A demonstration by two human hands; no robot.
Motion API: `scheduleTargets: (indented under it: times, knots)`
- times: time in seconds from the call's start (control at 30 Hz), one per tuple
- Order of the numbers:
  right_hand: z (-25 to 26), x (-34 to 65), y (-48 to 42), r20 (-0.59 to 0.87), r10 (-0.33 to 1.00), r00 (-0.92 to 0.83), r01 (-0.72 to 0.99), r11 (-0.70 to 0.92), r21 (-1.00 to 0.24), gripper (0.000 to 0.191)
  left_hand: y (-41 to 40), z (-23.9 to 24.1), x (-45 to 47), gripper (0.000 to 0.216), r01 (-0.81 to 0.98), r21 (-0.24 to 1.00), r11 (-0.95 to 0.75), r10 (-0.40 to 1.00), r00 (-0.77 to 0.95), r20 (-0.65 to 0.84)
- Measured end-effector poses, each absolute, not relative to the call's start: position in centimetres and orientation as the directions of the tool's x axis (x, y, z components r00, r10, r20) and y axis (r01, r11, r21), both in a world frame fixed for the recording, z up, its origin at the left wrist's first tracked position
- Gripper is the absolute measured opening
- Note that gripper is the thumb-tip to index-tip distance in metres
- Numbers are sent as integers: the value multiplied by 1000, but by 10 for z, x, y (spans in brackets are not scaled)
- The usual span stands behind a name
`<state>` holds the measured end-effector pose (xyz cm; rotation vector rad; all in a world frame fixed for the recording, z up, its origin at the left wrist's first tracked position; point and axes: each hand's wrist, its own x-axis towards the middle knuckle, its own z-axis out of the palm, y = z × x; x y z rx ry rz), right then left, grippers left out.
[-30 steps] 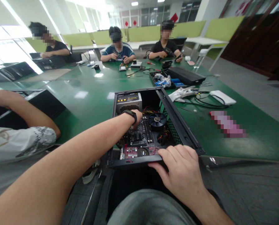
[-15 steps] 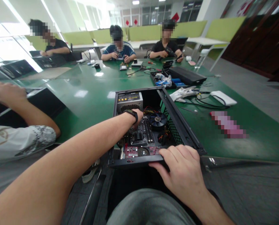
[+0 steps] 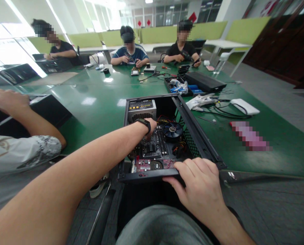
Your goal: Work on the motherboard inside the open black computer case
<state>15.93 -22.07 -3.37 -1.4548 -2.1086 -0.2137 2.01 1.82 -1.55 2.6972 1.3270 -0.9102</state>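
Note:
An open black computer case (image 3: 148, 176) lies before me, its near end sticking out over the table's edge. My right hand (image 3: 199, 182) is closed round the near rim, thumb outside and fingers inside. My left hand (image 3: 150, 126) reaches down into the case over the motherboard (image 3: 152, 147); its fingers are hidden, so what they touch does not show. Right of that hand sits a CPU fan (image 3: 172, 130). A silver power supply (image 3: 141, 109) fills the far left corner of the case. The red graphics card (image 3: 143, 164) lies along the near rim.
To the right are a white glove (image 3: 201, 101), black cables, a white power bank (image 3: 245, 107) and a blurred pink object (image 3: 250, 136). Behind the case stands a black tool box (image 3: 204, 81). A co-worker's arm (image 3: 37, 117) rests on another case at left; several people sit opposite.
Hardly anything differs: the view has shifted very slightly. Both of my hands stay in the same places on and in the case.

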Motion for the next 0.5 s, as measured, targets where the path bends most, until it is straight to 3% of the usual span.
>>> scheduleTargets:
  times: [0.5]
  knots:
    - [-34,159,-221,539,802,-258,898,404,-172,20,17,-14,21,66,715,-260,-648,717,458,-526]
